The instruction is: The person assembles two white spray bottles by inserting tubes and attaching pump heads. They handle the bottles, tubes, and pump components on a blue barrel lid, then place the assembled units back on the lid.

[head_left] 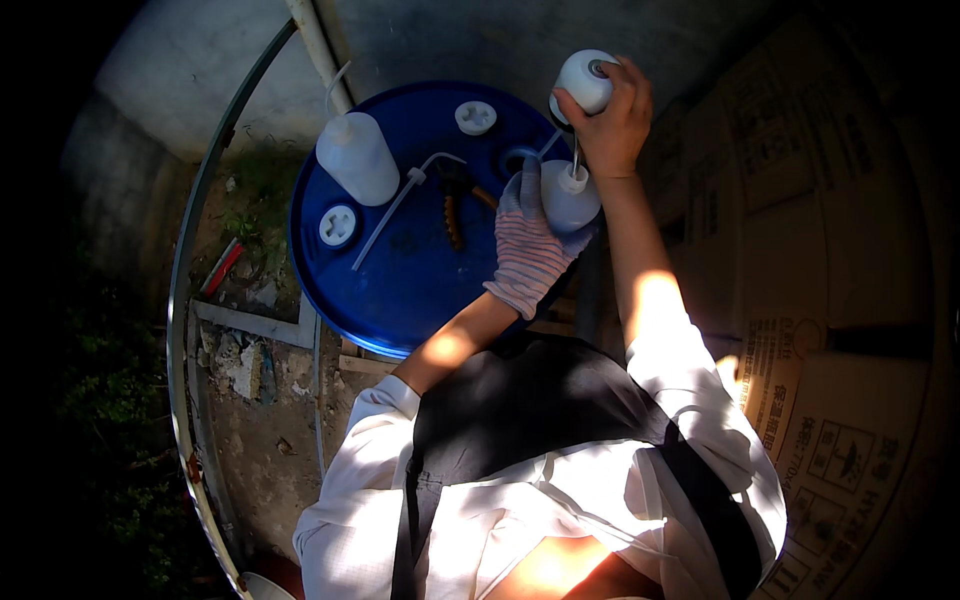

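Observation:
My left hand (528, 240), in a striped, grey-fingered glove, is wrapped round a white plastic bottle (570, 205) at the right side of a blue drum's lid (400, 290). My bare right hand (613, 120) grips a white rounded canister-like object (583, 82) above it. A thin tube or rod runs from below that object down to the bottle's open neck. Another white bottle (357, 165) with a bent spout stands at the drum's left. Pliers (454, 195) with brown handles and a bent clear tube (390, 215) with a white collar lie between.
Two white bungs (475, 118) sit in the drum's lid. Cardboard boxes (790, 220) are stacked on the right. A grey wall (430, 45) and a pale pipe (320, 50) are behind the drum. A curved metal rail (180, 270) and rubble (245, 370) are on the left.

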Action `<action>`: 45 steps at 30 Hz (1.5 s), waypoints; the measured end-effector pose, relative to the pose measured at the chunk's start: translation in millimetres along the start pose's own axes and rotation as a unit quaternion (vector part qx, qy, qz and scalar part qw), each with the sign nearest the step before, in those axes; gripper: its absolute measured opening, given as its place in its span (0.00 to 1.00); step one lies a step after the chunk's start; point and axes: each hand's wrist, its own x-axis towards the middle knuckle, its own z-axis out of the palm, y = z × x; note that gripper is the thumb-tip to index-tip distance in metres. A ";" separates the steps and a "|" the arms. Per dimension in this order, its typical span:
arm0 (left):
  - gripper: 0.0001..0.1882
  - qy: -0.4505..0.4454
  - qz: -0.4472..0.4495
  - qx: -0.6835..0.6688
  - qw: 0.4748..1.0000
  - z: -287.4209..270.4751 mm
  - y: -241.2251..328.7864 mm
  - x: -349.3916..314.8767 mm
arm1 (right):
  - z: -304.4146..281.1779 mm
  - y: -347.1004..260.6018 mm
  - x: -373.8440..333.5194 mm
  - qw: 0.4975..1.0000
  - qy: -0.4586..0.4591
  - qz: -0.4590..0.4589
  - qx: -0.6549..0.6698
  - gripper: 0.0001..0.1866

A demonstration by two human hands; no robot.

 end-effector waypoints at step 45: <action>0.57 0.078 0.068 0.014 0.995 -40.1 -41.7 -34.3 | 40.8 -13.9 -3.3 0.996 0.045 0.039 0.059 0.40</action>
